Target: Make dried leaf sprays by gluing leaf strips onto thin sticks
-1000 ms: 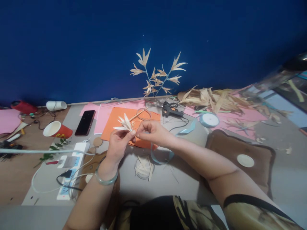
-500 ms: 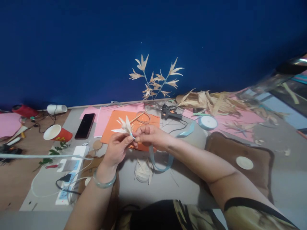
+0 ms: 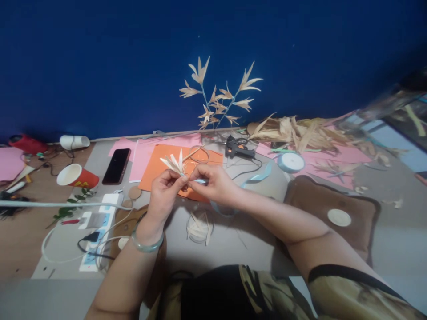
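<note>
My left hand (image 3: 164, 195) pinches the base of a small pale dried-leaf flower (image 3: 175, 163), holding it above an orange paper sheet (image 3: 156, 171). My right hand (image 3: 213, 184) is closed on a light blue ribbon (image 3: 201, 181) right at the flower's base, fingertips touching those of the left. The ribbon loops under my right wrist and trails right to a ribbon roll (image 3: 291, 162). A thin wooden stick (image 3: 192, 154) juts out behind the flower.
A black glue gun (image 3: 238, 150) lies behind my hands. Dried husks (image 3: 300, 133) and a finished flower branch (image 3: 220, 100) stand by the blue wall. A phone (image 3: 116, 166), red cup (image 3: 76, 176) and power strip (image 3: 96, 231) lie left; a brown cushion (image 3: 333, 213) right.
Both hands stayed together at the flower's base. The ribbon loop hanging below my right hand has been drawn up shorter, and the flower has tilted slightly.
</note>
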A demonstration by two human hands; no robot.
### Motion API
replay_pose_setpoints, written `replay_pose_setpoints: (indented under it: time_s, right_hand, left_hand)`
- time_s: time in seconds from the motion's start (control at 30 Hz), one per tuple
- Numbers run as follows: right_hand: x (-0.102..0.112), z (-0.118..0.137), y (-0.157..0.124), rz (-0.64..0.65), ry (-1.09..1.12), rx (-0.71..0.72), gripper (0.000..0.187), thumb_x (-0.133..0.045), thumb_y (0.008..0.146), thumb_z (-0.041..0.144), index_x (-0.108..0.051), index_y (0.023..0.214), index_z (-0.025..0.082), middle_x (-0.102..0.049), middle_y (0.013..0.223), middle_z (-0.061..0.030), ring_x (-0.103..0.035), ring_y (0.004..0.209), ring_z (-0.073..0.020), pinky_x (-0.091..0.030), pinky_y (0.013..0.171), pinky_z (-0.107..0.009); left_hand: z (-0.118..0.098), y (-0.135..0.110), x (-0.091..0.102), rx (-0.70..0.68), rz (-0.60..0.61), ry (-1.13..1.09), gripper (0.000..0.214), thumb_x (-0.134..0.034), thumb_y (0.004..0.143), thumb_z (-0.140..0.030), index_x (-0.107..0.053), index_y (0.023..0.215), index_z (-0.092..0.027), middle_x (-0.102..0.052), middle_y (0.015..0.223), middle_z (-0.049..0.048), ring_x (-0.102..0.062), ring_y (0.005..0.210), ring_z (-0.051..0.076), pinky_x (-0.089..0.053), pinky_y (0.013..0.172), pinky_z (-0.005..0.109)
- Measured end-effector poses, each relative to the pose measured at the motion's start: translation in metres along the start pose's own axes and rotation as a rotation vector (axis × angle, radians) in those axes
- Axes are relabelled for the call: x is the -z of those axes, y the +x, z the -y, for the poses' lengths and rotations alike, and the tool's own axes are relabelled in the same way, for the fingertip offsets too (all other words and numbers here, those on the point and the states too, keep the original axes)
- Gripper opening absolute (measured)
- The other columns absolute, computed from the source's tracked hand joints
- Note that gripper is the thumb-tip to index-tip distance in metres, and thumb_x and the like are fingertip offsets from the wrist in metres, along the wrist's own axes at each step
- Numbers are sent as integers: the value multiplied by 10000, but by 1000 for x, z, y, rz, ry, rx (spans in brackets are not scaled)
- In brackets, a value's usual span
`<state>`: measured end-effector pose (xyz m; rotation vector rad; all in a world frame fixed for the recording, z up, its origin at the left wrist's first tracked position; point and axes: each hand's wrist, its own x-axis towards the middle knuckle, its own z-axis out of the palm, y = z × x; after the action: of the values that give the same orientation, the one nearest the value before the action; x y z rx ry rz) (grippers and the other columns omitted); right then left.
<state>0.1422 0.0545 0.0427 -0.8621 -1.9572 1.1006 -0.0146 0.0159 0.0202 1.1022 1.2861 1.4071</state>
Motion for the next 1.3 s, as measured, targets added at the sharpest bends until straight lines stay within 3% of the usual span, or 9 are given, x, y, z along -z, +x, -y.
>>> replay_pose_setpoints:
  time_s: [0.23,0.4,0.53,0.63,0.77,0.83,0.9,1.07,1.3]
  right_hand:
    - [-3,-4,1,44,118,-66,88,-591,785,176,-661,771,125,-721,796,-59,-647,752,-148,-484,707,-258]
    - [-4,-3,4,52,199,-149,79,-600,758,175,-661,743,127,-717,770,-51,-649,734,-145,-491,697,-255]
    - [1,-3,8,72,336,-199,74,-645,734,201,-643,701,135,-697,721,-27,-634,704,-130,-484,700,-251]
    - [6,-3,10,127,491,-246,118,-672,738,246,-635,708,138,-696,734,-25,-626,717,-121,-471,696,-244]
    - [6,-5,10,155,638,-373,214,-736,682,308,-598,687,144,-610,571,36,-410,448,-42,-282,436,-186]
    - [4,-6,10,151,670,-417,247,-751,657,325,-583,681,146,-547,510,66,-285,400,-26,-179,399,-190]
    - [1,-6,9,130,653,-415,241,-740,664,327,-580,693,149,-527,503,72,-295,406,-30,-194,406,-188]
    - [0,-7,9,19,359,-266,156,-692,716,268,-599,709,142,-663,707,-15,-582,659,-111,-442,633,-240]
    - [10,-7,12,131,189,-140,133,-623,784,262,-605,738,138,-661,727,-30,-593,696,-129,-454,654,-249]
  left_hand:
    - [5,3,0,20,-8,-52,246,-786,649,-320,-628,608,-136,-607,528,-11,-566,490,101,-470,525,223]
    - [5,3,-3,51,-41,-156,235,-805,623,-298,-631,612,-141,-614,532,-17,-570,479,95,-483,510,216]
    - [-2,2,-6,127,21,-263,255,-801,625,-333,-654,651,-126,-644,559,11,-591,515,101,-513,568,230]
    - [-6,1,-5,155,78,-317,259,-811,606,-326,-687,731,-136,-699,705,38,-619,575,109,-533,608,248]
    - [-5,0,-4,118,114,-311,206,-798,626,-302,-705,742,-160,-706,819,42,-616,592,106,-539,616,265]
    - [-3,0,-3,80,101,-282,180,-784,647,-299,-710,732,-158,-693,802,38,-623,615,117,-537,625,272]
    - [-1,1,-3,66,73,-265,172,-779,655,-293,-704,723,-153,-684,789,33,-635,642,129,-538,644,280]
    - [1,2,-1,97,64,-218,201,-768,674,-294,-668,755,-139,-669,702,11,-651,667,132,-537,718,286]
    - [0,5,0,133,37,-185,294,-794,627,-325,-637,779,-128,-671,673,11,-641,604,122,-532,675,279]
